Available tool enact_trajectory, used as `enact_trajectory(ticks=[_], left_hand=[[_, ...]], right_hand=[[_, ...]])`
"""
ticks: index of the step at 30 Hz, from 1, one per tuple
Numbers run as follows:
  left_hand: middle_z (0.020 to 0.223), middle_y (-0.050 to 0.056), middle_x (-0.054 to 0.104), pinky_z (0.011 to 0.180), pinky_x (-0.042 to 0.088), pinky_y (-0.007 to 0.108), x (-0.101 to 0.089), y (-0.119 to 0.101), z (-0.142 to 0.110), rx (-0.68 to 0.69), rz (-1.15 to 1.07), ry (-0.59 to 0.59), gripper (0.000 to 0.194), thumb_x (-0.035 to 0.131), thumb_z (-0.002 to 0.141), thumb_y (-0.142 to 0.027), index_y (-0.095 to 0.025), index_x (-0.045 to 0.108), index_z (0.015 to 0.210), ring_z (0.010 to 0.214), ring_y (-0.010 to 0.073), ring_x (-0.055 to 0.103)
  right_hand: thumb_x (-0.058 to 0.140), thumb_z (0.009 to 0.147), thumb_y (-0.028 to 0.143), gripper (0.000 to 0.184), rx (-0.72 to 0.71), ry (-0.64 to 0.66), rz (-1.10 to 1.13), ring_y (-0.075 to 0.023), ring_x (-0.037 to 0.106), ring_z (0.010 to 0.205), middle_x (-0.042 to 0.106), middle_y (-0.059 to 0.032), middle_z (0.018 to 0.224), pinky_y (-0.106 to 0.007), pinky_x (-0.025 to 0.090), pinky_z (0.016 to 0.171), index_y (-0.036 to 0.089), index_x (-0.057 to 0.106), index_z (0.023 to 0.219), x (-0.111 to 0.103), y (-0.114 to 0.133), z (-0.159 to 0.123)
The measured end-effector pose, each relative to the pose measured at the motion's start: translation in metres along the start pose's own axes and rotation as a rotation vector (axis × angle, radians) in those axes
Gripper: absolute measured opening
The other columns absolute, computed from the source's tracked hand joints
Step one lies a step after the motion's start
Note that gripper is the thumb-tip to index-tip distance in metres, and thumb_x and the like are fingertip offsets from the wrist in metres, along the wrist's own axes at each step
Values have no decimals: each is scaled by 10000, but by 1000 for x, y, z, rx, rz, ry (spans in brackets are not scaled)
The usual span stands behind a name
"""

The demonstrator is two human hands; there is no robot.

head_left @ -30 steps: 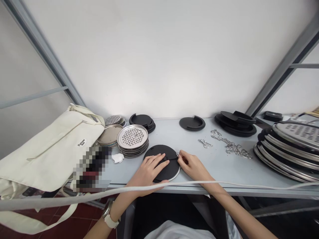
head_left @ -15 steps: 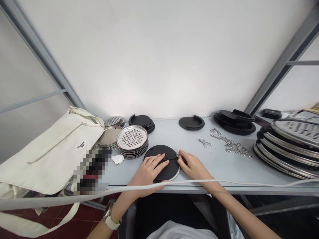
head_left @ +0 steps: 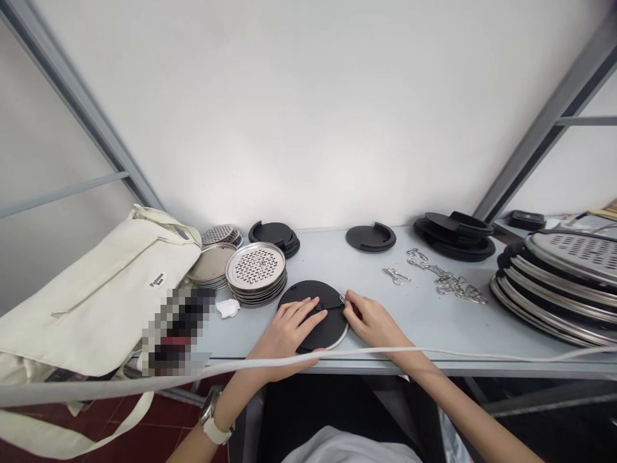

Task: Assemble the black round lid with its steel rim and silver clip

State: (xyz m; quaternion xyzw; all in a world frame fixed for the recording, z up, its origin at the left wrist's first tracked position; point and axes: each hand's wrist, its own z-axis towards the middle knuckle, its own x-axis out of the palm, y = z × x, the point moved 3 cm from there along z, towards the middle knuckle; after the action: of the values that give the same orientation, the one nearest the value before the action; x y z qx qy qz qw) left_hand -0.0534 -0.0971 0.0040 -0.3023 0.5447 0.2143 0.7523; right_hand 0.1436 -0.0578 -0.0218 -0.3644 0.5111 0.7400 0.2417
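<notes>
A round black disc (head_left: 321, 329) with a pale lower rim lies near the table's front edge. My left hand (head_left: 294, 334) rests on it, fingers spread flat over the top and thumb along the near edge. At the disc's right side, my right hand (head_left: 369, 319) is closed in a pinch on a small metal wire clip (head_left: 342, 299), mostly hidden by the fingers. Close by on the left stands a stack of round metal grater plates (head_left: 256, 269). Loose wire clips (head_left: 457, 288) lie in a pile to the right, with several more nearby.
Black round holders (head_left: 371, 237) sit along the wall, some stacked (head_left: 453, 235). Large metal-and-black discs (head_left: 554, 289) are piled at right. A cream bag (head_left: 96, 289) covers the left end beside crumpled white tissue (head_left: 228, 308). A white cord (head_left: 434, 350) crosses the table's front.
</notes>
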Motion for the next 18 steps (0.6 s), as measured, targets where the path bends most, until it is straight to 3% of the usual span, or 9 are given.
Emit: enact_trajectory(ticks=[18], left_hand=[[1488, 95, 315, 1073, 286, 461, -1, -1, 1, 0, 7, -6, 589, 542, 866, -355, -233, 355, 1411, 1352, 278, 296]], right_hand=[[316, 938, 339, 325, 9, -42, 22, -109, 394, 498, 450, 38, 541, -249, 259, 530, 215, 366, 642, -1, 0, 0]])
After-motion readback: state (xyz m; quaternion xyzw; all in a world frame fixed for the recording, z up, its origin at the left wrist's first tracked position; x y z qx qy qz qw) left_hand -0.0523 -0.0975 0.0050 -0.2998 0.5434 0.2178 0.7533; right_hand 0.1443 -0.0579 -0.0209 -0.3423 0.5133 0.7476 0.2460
